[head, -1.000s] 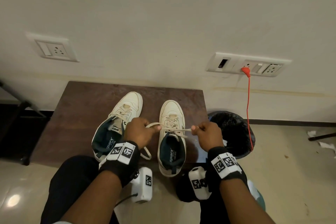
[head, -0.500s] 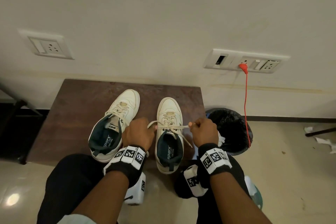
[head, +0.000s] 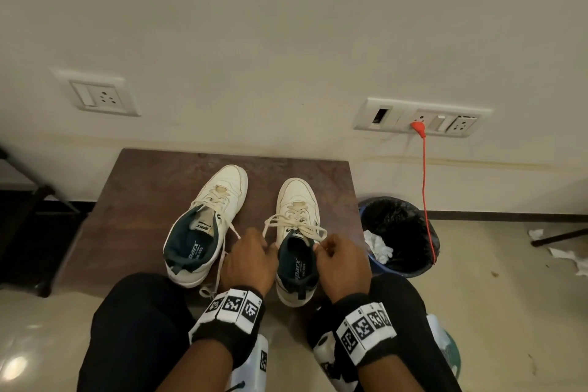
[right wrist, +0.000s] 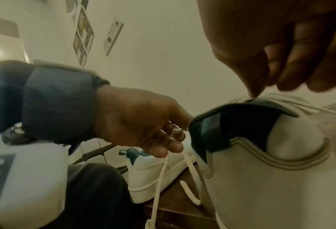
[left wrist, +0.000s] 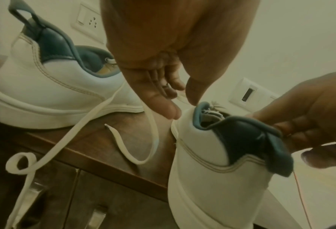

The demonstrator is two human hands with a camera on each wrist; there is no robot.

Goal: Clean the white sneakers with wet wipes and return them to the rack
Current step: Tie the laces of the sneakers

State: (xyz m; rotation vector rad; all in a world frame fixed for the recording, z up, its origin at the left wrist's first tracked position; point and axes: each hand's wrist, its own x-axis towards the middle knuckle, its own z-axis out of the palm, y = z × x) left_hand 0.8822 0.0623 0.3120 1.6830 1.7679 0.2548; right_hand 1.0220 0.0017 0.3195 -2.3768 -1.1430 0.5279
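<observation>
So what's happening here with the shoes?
A seated person is working on the laces of the right-hand sneaker on a brown table. The left hand and right hand each pinch a lace end. The other sneaker sits beside it, laces loose. A bin holds crumpled white wipes.

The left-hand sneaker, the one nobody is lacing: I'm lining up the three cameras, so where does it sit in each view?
Head: left-hand sneaker stands left of centre on the brown table, toe to the wall.
Left wrist: upper left, heel toward the camera.
Right wrist: low centre, partly behind the left hand, only its heel end shows.
Shared landmark: the right-hand sneaker's dark heel collar.
</observation>
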